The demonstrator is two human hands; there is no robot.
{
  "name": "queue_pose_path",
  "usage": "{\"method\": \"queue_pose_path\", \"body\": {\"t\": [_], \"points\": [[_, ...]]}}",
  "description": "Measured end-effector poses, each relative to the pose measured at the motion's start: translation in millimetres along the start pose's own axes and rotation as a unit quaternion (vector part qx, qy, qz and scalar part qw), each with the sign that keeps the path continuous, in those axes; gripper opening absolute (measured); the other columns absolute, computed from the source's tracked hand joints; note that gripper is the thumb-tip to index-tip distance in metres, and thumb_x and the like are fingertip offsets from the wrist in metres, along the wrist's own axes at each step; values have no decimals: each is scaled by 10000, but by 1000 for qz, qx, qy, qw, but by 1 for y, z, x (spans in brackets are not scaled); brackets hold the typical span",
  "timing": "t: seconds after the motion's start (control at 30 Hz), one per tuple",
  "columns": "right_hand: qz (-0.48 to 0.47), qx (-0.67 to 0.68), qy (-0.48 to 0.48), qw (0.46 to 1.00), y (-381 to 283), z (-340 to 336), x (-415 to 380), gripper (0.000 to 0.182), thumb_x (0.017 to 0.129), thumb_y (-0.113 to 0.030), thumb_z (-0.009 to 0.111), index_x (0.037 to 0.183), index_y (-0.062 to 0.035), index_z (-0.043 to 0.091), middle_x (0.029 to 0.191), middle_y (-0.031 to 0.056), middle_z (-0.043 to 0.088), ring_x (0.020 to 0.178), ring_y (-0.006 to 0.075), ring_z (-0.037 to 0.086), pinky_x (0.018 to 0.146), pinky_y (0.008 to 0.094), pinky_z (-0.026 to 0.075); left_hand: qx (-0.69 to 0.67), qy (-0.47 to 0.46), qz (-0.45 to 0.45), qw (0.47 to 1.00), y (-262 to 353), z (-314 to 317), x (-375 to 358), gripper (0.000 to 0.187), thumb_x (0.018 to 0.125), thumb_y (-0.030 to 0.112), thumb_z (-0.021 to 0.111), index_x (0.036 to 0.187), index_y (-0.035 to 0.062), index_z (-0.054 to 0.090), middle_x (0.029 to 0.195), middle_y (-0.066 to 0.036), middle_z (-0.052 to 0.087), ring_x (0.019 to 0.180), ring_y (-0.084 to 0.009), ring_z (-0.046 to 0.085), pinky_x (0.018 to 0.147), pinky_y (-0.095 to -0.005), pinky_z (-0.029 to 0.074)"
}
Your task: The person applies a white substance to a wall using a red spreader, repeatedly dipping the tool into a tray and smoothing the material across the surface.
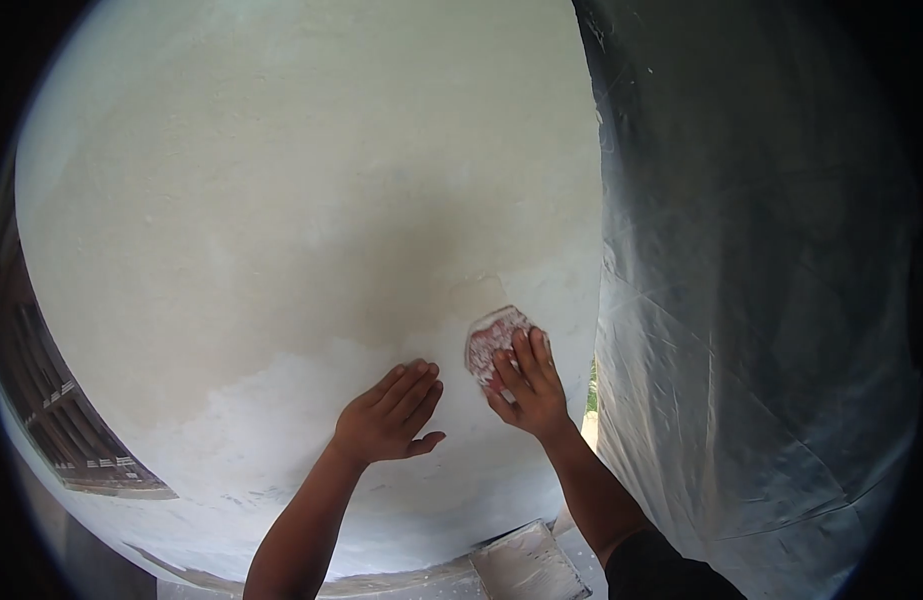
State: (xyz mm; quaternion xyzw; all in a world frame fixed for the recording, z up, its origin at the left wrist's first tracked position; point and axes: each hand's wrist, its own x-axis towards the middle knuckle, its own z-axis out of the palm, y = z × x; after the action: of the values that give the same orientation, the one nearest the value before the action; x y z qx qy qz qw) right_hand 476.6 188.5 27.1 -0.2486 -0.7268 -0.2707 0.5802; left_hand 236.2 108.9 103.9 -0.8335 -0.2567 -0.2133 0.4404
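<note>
A large pale wall (pixel 281 180) fills the middle of the view, cream above and whiter lower down. My right hand (pixel 529 385) presses a red and white pad (pixel 489 345) flat against it, fingers spread over the pad's right side. To the left, my left hand (pixel 391 412) lies on the whiter part of the wall with nothing in it, its thumb held apart from the fingers. A faint outlined patch shows on the wall just above the pad.
Grey plastic sheeting (pixel 761 300) hangs along the right. Dark wooden slats (pixel 76 430) show at the lower left. Below my hands, near the wall's foot, is a square whitish panel or tray (pixel 531 567).
</note>
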Motion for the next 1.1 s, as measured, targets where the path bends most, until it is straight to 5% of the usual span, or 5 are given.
{"method": "queue_pose_path", "body": {"t": [0.27,0.43,1.1], "points": [[0,4,29,1000,-8,1,61,545,803,-294,715,1278,-67,574,1415,243,416,1348,417,355,1041,561,377,10,-9,4,1000,0,2,1,516,784,449,665,1117,56,633,1270,-130,593,1201,-267,561,1020,-395,464],[9,1,-4,1000,1,-7,11,535,808,-275,712,1279,-64,573,1412,235,432,1354,400,358,1050,553,367,2,1,-4,1000,0,1,2,446,816,421,628,1059,48,642,1231,-108,613,1193,-238,562,1041,-374,443],[-36,-15,6,999,5,0,48,532,812,-298,719,1284,-95,580,1424,201,437,1341,350,397,1038,532,385,2,3,-2,1000,0,4,0,463,801,430,644,1071,54,635,1245,-116,609,1194,-249,566,1035,-382,446]]}}
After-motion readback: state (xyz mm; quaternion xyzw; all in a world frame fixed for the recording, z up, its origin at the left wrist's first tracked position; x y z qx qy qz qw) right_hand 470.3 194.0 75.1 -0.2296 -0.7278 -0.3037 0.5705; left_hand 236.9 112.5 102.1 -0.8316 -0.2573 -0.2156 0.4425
